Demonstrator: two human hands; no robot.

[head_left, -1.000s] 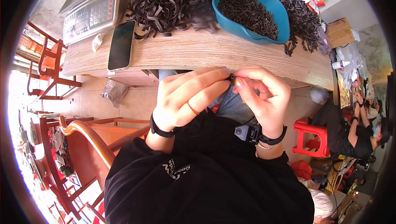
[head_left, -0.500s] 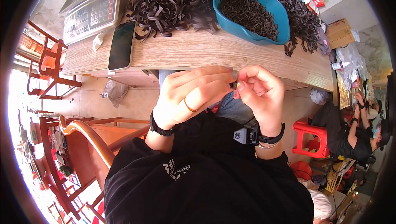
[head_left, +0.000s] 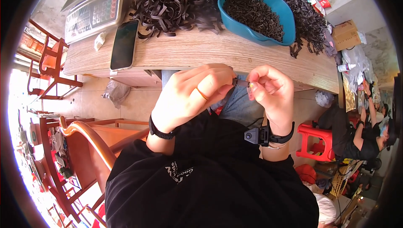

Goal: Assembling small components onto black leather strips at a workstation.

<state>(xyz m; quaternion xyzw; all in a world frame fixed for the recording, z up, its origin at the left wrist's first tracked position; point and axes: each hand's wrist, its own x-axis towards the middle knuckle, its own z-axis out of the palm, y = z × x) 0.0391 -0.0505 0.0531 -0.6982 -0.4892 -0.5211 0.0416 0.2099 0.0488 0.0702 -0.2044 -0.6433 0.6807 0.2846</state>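
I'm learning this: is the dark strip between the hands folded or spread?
Spread where visible: the dark strip spans the gap between the left hand and right hand; its ends are hidden.

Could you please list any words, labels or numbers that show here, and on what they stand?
Black shirt: white lettering, partly legible; I don't copy wording.
Scale: panel print, too small to read.
White bottle: label, too small to read.
Red packet: pale mark, too blurred to read.

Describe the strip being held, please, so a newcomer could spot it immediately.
Find the pale table along the picture's top. By its near edge, the left hand and right hand nearly meet. The dark strip between them is held clear of the table, unlike the piled strips.
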